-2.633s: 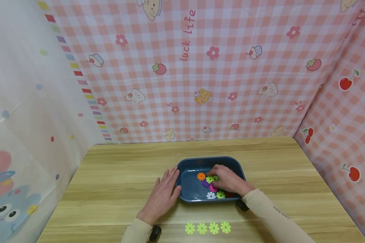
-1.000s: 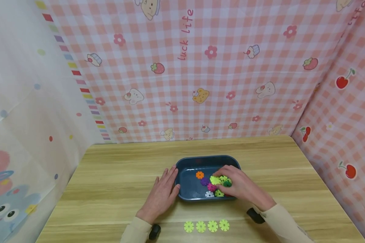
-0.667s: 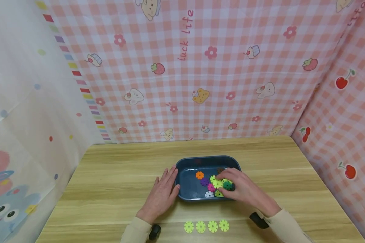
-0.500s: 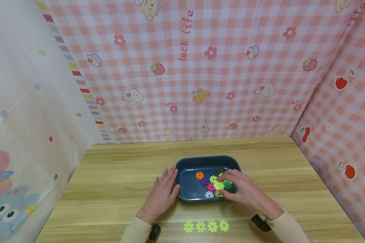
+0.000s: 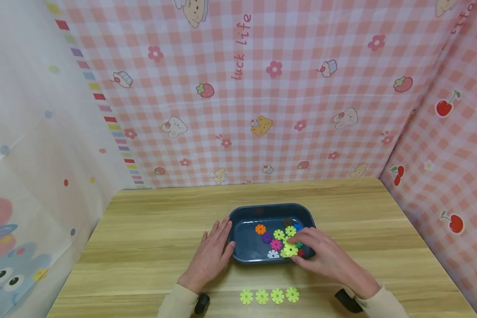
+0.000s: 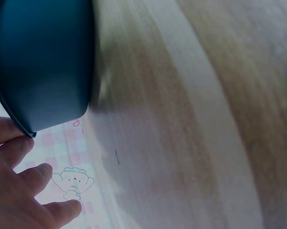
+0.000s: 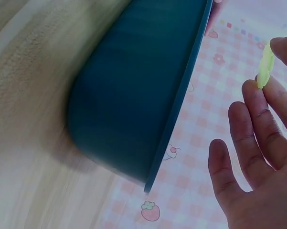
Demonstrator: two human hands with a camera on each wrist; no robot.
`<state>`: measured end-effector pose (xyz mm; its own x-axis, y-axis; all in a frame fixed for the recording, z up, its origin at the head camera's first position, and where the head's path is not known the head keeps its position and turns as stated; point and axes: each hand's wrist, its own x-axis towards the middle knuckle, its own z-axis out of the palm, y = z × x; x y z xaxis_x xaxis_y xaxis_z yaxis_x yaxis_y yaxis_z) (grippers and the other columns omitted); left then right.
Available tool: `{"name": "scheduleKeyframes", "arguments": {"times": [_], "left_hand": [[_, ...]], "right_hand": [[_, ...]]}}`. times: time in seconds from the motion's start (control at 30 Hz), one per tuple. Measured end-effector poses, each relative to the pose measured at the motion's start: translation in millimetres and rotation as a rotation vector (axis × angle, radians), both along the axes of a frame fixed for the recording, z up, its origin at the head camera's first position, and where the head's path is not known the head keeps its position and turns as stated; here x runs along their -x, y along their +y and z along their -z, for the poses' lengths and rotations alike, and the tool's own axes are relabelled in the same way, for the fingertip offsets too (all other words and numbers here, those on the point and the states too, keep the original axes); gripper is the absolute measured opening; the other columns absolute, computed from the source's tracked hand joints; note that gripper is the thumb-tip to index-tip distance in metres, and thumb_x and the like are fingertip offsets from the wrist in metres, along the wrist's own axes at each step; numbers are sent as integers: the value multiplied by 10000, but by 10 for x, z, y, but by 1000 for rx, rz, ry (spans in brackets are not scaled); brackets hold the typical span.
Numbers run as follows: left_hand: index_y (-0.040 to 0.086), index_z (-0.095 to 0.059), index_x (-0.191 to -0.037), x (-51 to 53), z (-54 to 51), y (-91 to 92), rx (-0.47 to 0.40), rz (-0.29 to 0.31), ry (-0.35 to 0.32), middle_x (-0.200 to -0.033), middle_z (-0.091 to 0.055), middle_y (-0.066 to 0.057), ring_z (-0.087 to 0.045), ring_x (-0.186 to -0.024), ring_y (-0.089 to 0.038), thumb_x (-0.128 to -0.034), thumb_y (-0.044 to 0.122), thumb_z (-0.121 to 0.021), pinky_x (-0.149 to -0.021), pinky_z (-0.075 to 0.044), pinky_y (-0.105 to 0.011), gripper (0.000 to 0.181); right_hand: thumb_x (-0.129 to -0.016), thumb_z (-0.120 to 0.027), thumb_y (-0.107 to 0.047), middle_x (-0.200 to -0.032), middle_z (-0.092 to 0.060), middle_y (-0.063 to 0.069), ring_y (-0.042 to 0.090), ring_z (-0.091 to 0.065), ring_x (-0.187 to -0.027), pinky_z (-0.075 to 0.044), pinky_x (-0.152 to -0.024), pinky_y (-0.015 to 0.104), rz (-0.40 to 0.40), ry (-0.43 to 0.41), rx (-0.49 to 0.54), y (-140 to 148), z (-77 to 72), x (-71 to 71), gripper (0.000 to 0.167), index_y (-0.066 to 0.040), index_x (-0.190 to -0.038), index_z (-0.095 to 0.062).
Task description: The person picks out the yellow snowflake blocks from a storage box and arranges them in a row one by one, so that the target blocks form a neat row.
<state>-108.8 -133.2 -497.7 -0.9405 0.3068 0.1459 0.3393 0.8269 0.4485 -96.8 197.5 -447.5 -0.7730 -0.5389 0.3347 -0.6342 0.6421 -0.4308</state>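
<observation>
Where the right hand (image 5: 327, 257) works: its grip grasps a single yellow-green disc (image 5: 290, 250), with thumb and fingertips parted only by the disc's width.
Held disc: notched at the edge, poised over the right part of the tray (image 5: 244, 242), toward the near wall; seen edge-on in the right wrist view, pinched at opposite edges.
Other right fingers: extended and slightly spread, as the right wrist view shows.
Left hand (image 5: 208, 260): grip released, fingers straight, grasping nothing; fingertips touch the left end of the tray, one of them at the rim in the left wrist view.
Tray: dark blue, rounded at the corners, standing on the wood-grain surface (image 5: 155, 229).
Tray contents, left side of the group: an orange disc (image 5: 260, 229), a purple disc (image 5: 267, 238), a pink disc (image 5: 276, 245) and a white disc (image 5: 273, 254).
Tray contents, right side: further yellow-green discs (image 5: 278, 234), a brown disc (image 5: 287, 223) and a blue disc (image 5: 297, 227); green and red pieces are partly hidden by the right hand.
Row of four discs (image 5: 262, 297): yellow-green, lying flat and slightly apart on the surface, in front of the tray.
Backdrop: pink checked cloth (image 5: 222, 106) behind the surface.
</observation>
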Motion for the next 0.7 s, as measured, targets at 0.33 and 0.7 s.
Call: {"name": "scheduleKeyframes", "arguments": {"times": [0.33,0.7], "left_hand": [[34,-386,-1593,-2,10,-3,-8,3,10,-1686,-300,-85,-259,-1547,-359,-1093,318,-493,-1163,-268,-694,585],[37,-385,-1595,0,11,-1,-4,2,14,-1687,-298,-87,-260,-1546,-360,-1093,319,-497,-1159,-273,-696,587]], "right_hand": [[-828,-870,-192,-1116,-671,-126,83,-619,-1022,-585,-844,373,-64,123,45,93,39,-91,314,-187,-1121,-757],[-804,-879,-167,-1132,-667,-132,85,-616,-1018,-585,-839,386,-51,90,21,153,61,-208,367,-208,-1148,-757]]}}
